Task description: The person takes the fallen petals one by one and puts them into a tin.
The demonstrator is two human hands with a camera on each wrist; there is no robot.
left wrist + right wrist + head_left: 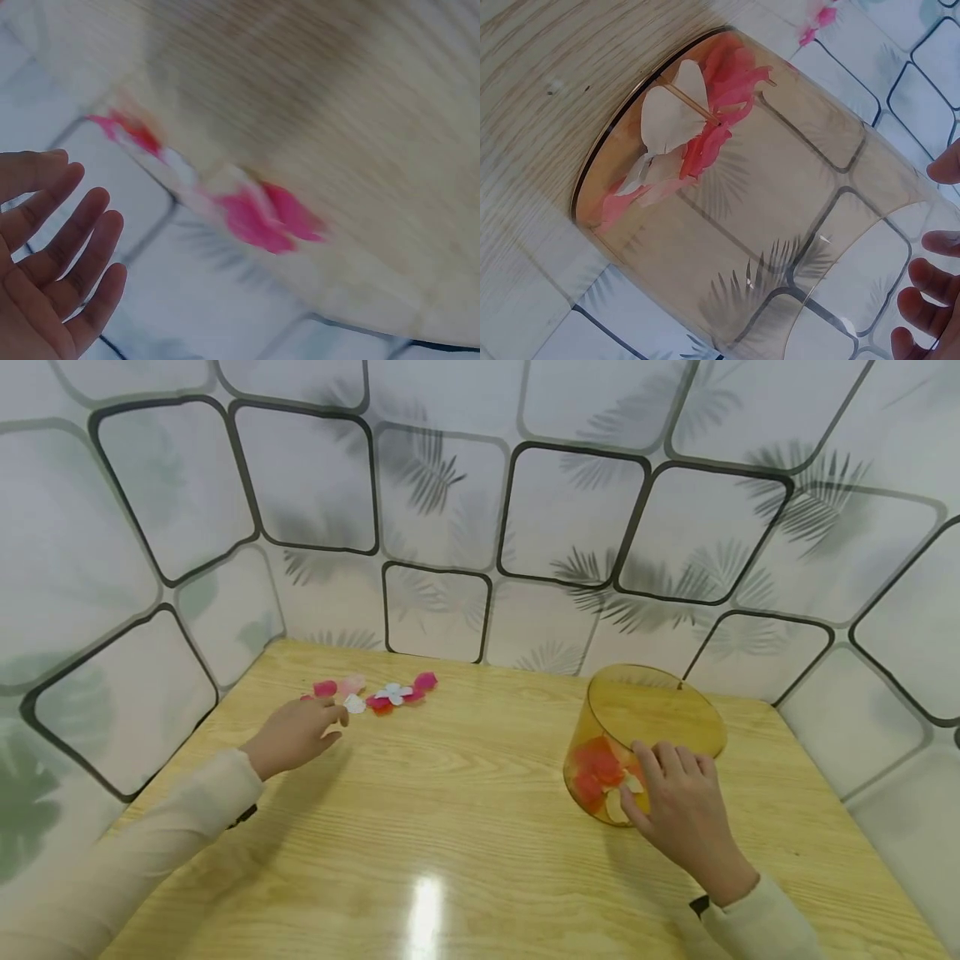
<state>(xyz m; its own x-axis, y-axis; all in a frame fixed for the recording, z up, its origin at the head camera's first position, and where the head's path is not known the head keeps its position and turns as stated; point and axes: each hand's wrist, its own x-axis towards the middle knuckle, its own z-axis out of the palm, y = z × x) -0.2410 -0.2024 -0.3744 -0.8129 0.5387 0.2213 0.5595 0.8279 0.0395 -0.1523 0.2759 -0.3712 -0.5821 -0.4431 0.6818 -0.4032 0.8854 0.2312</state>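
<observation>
My left hand [296, 737] hovers just in front of a row of loose fabric-like petals at the table's far left, its fingers loosely bent around nothing. In the left wrist view its fingers [79, 244] are spread apart from the pink petals [259, 214]. A white flower [394, 694] lies among the petals. My right hand [686, 814] is beside the near rim of an amber see-through container [648, 710], fingertips right at the rim and thumb in front of the wall. Red, pink and white petals [596, 768] lie in the container's bottom.
The wooden table [442, 802] meets a patterned curtain [442, 527] along its back and sides. Between the row of petals and the container stretches bare wood.
</observation>
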